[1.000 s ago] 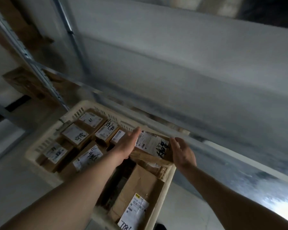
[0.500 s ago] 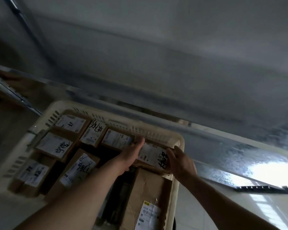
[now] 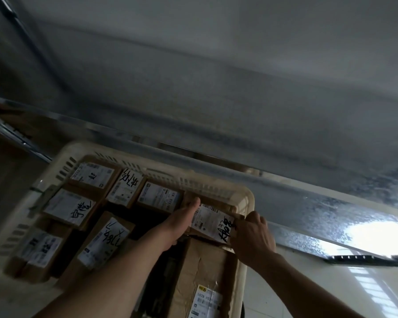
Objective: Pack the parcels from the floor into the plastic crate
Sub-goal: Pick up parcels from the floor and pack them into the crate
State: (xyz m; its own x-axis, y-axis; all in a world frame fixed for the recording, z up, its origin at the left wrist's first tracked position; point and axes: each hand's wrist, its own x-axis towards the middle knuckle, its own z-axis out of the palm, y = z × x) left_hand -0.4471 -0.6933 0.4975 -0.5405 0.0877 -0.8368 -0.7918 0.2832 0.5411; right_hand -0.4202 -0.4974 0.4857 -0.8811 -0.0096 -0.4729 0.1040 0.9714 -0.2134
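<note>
A cream plastic crate point(image 3: 247, 196) stands on the floor, filled with several brown cardboard parcels with white labels. At its far right corner a small parcel point(image 3: 213, 222) with black handwriting on its label lies tilted over the other boxes. My left hand point(image 3: 182, 218) presses flat against this parcel's left side, fingers straight. My right hand point(image 3: 253, 239) grips its right edge with curled fingers, just inside the crate's right rim. A larger brown box point(image 3: 202, 269) lies below the held parcel, nearer to me.
A metal shelf rail point(image 3: 285, 187) runs right behind the crate, under a grey wall. Another shelf frame point(image 3: 9, 134) stands at the left. Pale floor tiles point(image 3: 296, 292) show to the right of the crate, with a bright glare on them.
Both hands have lowered the small parcel from above the rim into the crate's far right corner. My right fingers have curled over its edge. The view has swung right.
</note>
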